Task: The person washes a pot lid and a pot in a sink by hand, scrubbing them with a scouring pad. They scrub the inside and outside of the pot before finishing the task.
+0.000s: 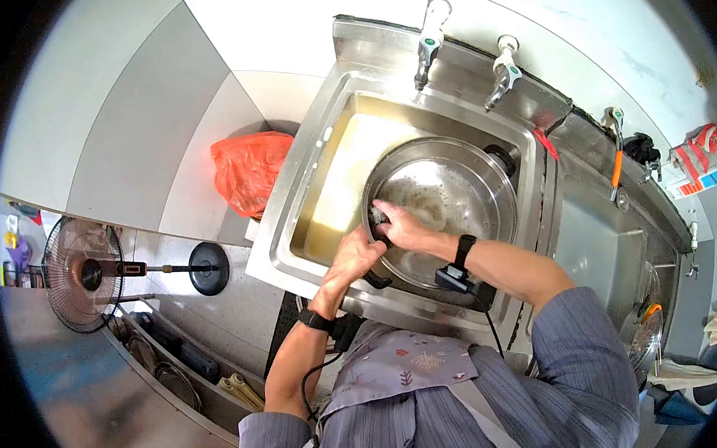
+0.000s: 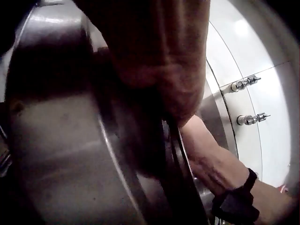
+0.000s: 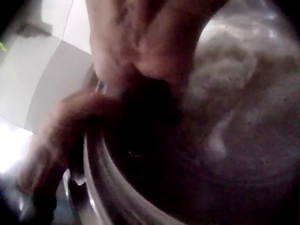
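A large round stainless steel pot (image 1: pixel 490 189) sits in the left basin, with cloudy, sudsy liquid at its bottom. My left hand (image 1: pixel 352 257) grips the near-left part of its rim, fingers bent over the edge in the right wrist view. Just inside that rim, my right hand (image 1: pixel 405 230) holds a small grey-white clump (image 1: pixel 377 216) against the wall, thumb and fingers about it. Most of the clump is hidden by the hand. The pot's dark handles (image 1: pixel 501 160) show at the far right and near side.
Around the pot, the steel sink basin (image 1: pixel 314 218) contains yellowish water. Taps (image 1: pixel 429 50) stick out from the wall behind. An orange-red plastic bag (image 1: pixel 250 173) lies left of the sink, and a standing fan (image 1: pixel 85 275) is farther left. A second basin (image 1: pixel 594 228) adjoins on the right.
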Motion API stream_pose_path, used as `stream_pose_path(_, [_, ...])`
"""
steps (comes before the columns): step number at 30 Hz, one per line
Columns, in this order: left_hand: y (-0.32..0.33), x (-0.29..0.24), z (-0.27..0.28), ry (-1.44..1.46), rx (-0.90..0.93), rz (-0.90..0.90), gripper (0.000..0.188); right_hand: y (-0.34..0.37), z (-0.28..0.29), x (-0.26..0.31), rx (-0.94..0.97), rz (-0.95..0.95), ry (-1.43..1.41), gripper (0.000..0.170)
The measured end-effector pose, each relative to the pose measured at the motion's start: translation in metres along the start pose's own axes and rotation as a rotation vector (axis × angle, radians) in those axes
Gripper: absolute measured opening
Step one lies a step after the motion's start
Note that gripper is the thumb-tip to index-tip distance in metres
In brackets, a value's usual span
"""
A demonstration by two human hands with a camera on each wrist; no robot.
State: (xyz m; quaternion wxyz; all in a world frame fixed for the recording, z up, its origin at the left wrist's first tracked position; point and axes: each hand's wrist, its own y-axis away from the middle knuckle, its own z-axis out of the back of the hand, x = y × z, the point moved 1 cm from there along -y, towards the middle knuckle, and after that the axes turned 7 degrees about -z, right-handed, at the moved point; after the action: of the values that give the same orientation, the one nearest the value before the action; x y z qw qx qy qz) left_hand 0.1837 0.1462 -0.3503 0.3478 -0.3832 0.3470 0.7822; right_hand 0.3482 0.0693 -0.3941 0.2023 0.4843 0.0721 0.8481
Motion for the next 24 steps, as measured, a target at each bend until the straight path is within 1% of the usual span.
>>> stream_pose_path(1, [0.000, 0.001, -0.001, -0.001, -0.002, 0.002, 0.047, -0.007, 0.002, 0.002, 0.002, 0.002, -0.001, 0.063])
stream_pose_path(3, [0.001, 0.005, -0.007, 0.007, -0.080, -0.056, 0.048, -0.036, 0.019, 0.006, -0.276, -0.098, -0.076, 0.040])
stream_pose_path(4, [-0.001, 0.010, -0.009, 0.004, -0.059, -0.055, 0.050, -0.056, 0.030, -0.005, -0.466, -0.136, -0.052, 0.035])
stream_pose_path(5, [0.000, 0.010, -0.009, 0.003, -0.059, -0.054, 0.050, -0.079, 0.041, -0.031, -0.656, -0.176, -0.028, 0.031])
stream_pose_path(6, [-0.001, 0.009, -0.009, 0.013, -0.067, -0.042, 0.050, -0.113, 0.052, -0.079, -0.777, -0.123, -0.227, 0.030])
stream_pose_path(7, [-0.001, 0.007, -0.009, 0.023, -0.073, -0.028, 0.050, -0.115, 0.065, -0.075, -0.891, -0.070, -0.429, 0.029])
stream_pose_path(8, [-0.002, 0.005, -0.011, 0.024, -0.075, -0.031, 0.050, -0.102, 0.070, -0.077, -0.926, -0.260, -0.234, 0.032])
stream_pose_path(9, [-0.004, 0.002, -0.013, -0.026, -0.076, -0.009, 0.050, -0.101, 0.063, -0.071, -0.930, -0.257, -0.232, 0.032])
stream_pose_path(11, [-0.002, -0.005, -0.015, -0.077, -0.061, 0.016, 0.050, -0.101, 0.037, -0.073, -0.805, 0.123, -0.060, 0.035])
stream_pose_path(12, [-0.002, -0.009, -0.013, -0.095, -0.047, 0.042, 0.051, -0.068, 0.033, -0.033, -0.539, 0.068, -0.002, 0.037])
stream_pose_path(13, [-0.002, -0.011, -0.011, -0.112, -0.035, 0.069, 0.051, -0.059, 0.014, -0.027, -0.403, 0.107, 0.130, 0.037])
stream_pose_path(15, [-0.003, -0.007, -0.009, -0.100, -0.022, 0.078, 0.051, -0.047, 0.006, -0.025, -0.436, 0.446, 0.128, 0.038])
stream_pose_path(16, [-0.004, -0.005, -0.009, -0.083, -0.014, 0.088, 0.050, -0.052, 0.014, -0.022, -0.423, 0.433, 0.152, 0.038])
stream_pose_path(17, [-0.002, 0.000, -0.013, -0.082, -0.014, 0.092, 0.050, -0.064, 0.026, -0.024, -0.407, 0.212, 0.258, 0.035])
stream_pose_path(18, [-0.001, 0.003, -0.016, -0.070, -0.050, 0.048, 0.050, -0.074, 0.041, -0.026, -0.599, 0.064, 0.203, 0.029])
stream_pose_path(19, [-0.002, 0.003, -0.017, -0.058, -0.090, -0.001, 0.050, -0.129, 0.042, -0.095, -0.785, -0.018, -0.208, 0.023])
stream_pose_path(21, [0.002, -0.006, -0.015, -0.054, -0.104, -0.035, 0.050, -0.067, 0.097, -0.036, -0.851, -0.287, -0.097, 0.020])
stream_pose_path(22, [0.002, -0.009, -0.015, -0.044, -0.114, -0.065, 0.049, -0.072, 0.093, -0.039, -0.850, -0.281, -0.092, 0.020])
stream_pose_path(23, [0.001, -0.009, -0.016, -0.039, -0.114, -0.064, 0.049, -0.080, 0.082, -0.050, -0.813, -0.114, -0.016, 0.021])
stream_pose_path(24, [-0.002, -0.006, -0.016, -0.066, -0.087, -0.024, 0.049, -0.089, 0.068, -0.063, -0.772, 0.051, 0.057, 0.023])
